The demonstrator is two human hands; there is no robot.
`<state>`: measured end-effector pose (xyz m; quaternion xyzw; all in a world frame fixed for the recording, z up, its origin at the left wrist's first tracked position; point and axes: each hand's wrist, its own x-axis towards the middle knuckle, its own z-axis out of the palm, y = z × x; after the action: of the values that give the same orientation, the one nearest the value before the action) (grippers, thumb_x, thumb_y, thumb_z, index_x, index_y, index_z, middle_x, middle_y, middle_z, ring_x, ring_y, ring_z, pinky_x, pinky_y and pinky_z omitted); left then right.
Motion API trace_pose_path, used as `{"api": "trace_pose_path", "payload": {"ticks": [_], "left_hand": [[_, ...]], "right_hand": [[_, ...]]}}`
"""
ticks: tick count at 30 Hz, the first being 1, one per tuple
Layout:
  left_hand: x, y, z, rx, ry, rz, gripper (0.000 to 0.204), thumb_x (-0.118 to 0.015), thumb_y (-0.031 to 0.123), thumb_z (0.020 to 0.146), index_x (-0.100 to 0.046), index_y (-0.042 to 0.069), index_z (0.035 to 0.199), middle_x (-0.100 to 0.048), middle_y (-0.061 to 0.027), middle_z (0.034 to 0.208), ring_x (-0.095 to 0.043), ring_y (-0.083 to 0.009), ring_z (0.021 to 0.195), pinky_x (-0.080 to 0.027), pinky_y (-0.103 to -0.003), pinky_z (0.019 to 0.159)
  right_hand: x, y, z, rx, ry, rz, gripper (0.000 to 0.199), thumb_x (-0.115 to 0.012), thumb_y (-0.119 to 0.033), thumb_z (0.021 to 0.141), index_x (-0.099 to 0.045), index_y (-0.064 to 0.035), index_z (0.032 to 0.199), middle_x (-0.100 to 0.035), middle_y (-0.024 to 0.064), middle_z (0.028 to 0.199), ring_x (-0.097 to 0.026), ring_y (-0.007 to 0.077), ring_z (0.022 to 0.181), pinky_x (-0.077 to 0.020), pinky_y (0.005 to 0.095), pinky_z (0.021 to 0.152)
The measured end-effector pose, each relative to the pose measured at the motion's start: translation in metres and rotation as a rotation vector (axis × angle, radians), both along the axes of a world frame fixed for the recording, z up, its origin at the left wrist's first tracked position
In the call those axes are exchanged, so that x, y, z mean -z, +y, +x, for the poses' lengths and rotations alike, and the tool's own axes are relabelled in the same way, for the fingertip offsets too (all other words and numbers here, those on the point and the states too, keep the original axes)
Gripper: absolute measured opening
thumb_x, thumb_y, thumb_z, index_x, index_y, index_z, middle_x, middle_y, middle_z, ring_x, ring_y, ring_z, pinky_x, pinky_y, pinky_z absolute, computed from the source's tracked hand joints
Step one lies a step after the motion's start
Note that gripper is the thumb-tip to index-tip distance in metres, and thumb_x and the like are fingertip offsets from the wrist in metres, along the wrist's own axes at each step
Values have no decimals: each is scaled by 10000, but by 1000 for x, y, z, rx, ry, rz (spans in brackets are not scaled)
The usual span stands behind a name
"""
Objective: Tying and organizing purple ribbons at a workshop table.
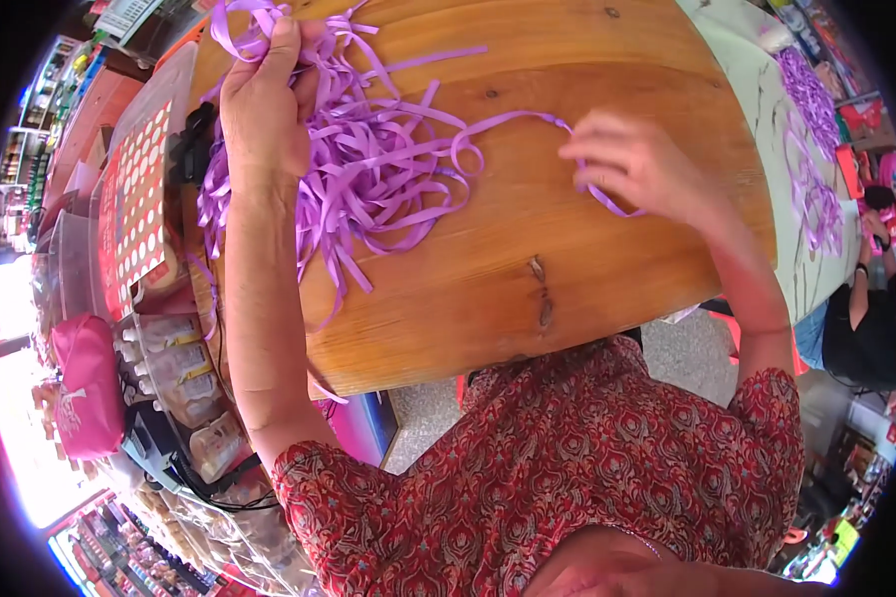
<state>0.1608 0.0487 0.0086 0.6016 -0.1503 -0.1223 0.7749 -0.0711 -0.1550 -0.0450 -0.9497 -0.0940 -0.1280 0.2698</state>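
Note:
A tangled heap of purple ribbon (368,189) lies on the left part of the wooden table (627,289). At the heap's far left, my left hand (267,104) is closed on a looped purple ribbon, thumb on top. One strand (508,117) runs from the heap to the right, with a small darker purple piece near its end. Over that strand is my right hand (637,164), blurred by motion, its fingers loosely apart. The strand passes behind the fingers and comes out below them; whether they touch it is hard to tell.
More purple ribbon (811,104) lies on a white marbled table (801,264) at the right, near another person (866,308). On the left stand a board of round dots (144,199), a pink pouch (88,388) and packed bags (181,373). The wooden table's front edge is close to my body.

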Motion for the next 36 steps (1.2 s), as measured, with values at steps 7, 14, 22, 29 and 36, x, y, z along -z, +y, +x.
{"api": "trace_pose_path", "payload": {"ticks": [7,14,22,29,36], "left_hand": [[16,42,107,-114,-262,167,174,-601,130,875,-574,66,715,-488,39,621,-402,-32,477,-287,-213,411],[47,41,191,-467,-762,858,271,-643,262,793,-688,12,887,-664,-155,709,-649,-281,627,-487,-373,576],[70,12,254,-288,-805,1242,317,-586,335,808,-692,97,988,-663,-195,900,-635,-349,902,-487,-436,785],[91,14,296,-246,-826,1305,374,-581,352,813,-648,124,1101,-631,-200,1042,-599,-356,996,-469,-436,856],[103,-2,303,-101,-768,1462,388,-559,310,828,-605,105,1153,-565,-198,1180,-538,-348,1109,-428,-421,940]], "right_hand": [[10,21,-23,-39,78,-125,245,-704,-59,716,-630,2,941,-574,118,956,-579,284,867,-491,361,754],[9,13,-31,-46,18,14,245,-702,-36,708,-628,6,937,-579,115,952,-582,288,867,-494,367,746],[13,11,-29,30,34,-56,210,-726,-42,686,-633,-3,870,-593,101,915,-580,267,819,-478,377,719],[-1,7,-20,116,-47,71,170,-729,-32,699,-638,-24,842,-609,82,837,-567,235,712,-426,328,635],[12,5,-5,143,-24,167,181,-734,-33,704,-647,-32,863,-610,82,780,-552,229,666,-422,332,597]]}}
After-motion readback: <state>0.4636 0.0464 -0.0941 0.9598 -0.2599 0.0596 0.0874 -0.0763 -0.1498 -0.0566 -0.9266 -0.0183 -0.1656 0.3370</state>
